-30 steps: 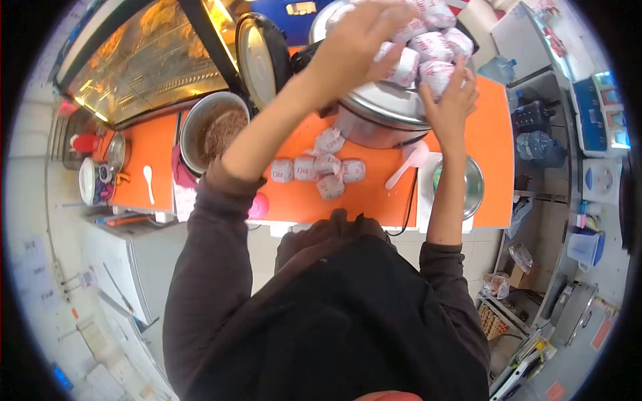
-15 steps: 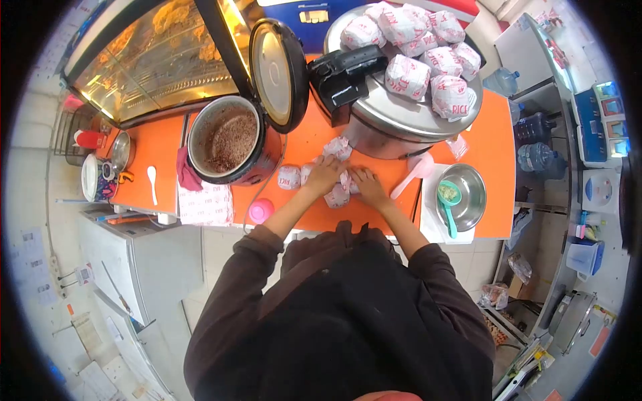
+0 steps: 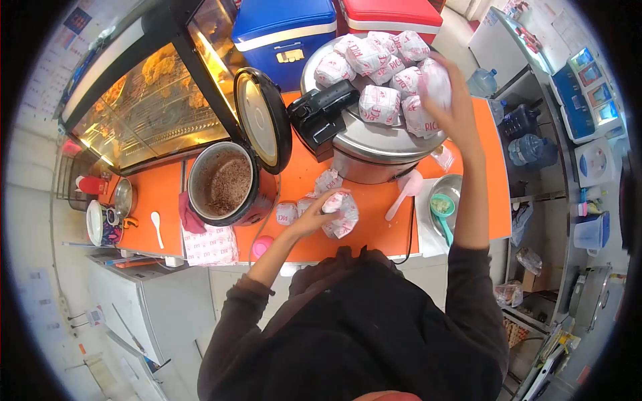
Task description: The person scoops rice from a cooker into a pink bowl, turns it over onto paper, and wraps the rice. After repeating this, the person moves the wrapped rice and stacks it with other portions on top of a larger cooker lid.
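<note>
Head view: the right hand (image 3: 458,113) is closed round a packet (image 3: 435,79) and holds it against the far edge of the pile (image 3: 374,63) on the big cooker's lid (image 3: 388,144). The left hand (image 3: 313,217) curls its fingers over a second packet (image 3: 336,200) down on the orange worktop (image 3: 374,214). Most look stacked already, roughly nine up top, with about four left below. The packets are lumpy and near round. The raised one seems a little longer towards the lid, though no end clearly leads.
</note>
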A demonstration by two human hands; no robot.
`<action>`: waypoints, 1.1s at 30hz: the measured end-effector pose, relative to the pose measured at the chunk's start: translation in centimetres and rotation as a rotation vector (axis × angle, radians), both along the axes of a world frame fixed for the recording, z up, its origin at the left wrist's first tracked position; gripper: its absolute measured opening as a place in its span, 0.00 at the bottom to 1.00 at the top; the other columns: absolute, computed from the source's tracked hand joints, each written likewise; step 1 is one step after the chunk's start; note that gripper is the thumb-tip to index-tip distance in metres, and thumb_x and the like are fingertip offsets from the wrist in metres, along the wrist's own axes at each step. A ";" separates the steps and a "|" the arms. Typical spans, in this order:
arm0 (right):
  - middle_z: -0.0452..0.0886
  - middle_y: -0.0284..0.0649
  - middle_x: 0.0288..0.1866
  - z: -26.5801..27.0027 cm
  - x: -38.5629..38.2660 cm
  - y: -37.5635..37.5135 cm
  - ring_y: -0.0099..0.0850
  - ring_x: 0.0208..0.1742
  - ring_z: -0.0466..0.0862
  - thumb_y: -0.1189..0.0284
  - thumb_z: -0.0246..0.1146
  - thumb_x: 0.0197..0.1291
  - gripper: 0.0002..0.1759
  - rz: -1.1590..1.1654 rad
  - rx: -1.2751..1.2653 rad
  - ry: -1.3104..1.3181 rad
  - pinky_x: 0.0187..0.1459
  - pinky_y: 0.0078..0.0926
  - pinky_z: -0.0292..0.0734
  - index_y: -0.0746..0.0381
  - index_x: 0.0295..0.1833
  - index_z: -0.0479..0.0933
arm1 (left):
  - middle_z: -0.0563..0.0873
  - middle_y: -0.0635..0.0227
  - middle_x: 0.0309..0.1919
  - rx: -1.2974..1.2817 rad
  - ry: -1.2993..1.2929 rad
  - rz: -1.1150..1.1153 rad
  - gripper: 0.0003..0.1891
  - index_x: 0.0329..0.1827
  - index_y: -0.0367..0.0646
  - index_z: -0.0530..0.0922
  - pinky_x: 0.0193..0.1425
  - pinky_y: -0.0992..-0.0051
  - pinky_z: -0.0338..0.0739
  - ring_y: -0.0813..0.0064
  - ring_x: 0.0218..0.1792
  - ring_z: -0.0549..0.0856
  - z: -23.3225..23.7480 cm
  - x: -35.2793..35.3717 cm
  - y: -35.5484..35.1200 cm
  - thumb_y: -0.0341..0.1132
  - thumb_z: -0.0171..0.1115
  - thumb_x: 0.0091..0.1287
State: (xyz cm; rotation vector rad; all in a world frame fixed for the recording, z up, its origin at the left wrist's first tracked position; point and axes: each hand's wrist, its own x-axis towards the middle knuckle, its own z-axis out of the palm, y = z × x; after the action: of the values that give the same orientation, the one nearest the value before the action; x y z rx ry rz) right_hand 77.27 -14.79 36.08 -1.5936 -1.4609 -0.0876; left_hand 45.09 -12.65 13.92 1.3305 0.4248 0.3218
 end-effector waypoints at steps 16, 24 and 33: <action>0.73 0.44 0.61 -1.0 -9.3 -2.7 0.33 0.57 0.76 0.57 0.61 0.66 0.30 0.371 -0.226 0.548 0.50 0.32 0.72 0.60 0.68 0.68 | 0.75 0.62 0.57 0.860 -0.343 0.462 0.32 0.66 0.49 0.71 0.64 0.66 0.70 0.62 0.60 0.74 18.8 6.9 2.1 0.21 0.68 0.57; 0.75 0.41 0.55 -0.8 -3.3 -5.3 0.30 0.56 0.78 0.72 0.62 0.63 0.24 0.292 0.125 1.333 0.56 0.27 0.76 0.62 0.63 0.66 | 0.60 0.52 0.72 1.181 -0.377 0.299 0.40 0.76 0.39 0.56 0.75 0.54 0.54 0.47 0.72 0.61 21.4 11.0 -0.2 0.25 0.60 0.57; 0.74 0.48 0.60 -10.4 6.4 -0.2 0.41 0.61 0.73 0.59 0.55 0.69 0.22 -0.311 -0.015 0.182 0.62 0.39 0.66 0.59 0.62 0.72 | 0.68 0.50 0.63 1.064 0.618 0.095 0.34 0.68 0.42 0.67 0.63 0.49 0.69 0.44 0.63 0.69 -8.5 -0.1 -6.2 0.29 0.65 0.54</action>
State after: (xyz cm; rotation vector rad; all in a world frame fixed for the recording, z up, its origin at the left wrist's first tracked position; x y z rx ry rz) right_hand 83.67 -15.02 25.63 -1.7822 -1.0704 -0.1072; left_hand 45.03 -18.85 5.46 2.4732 0.9016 0.2029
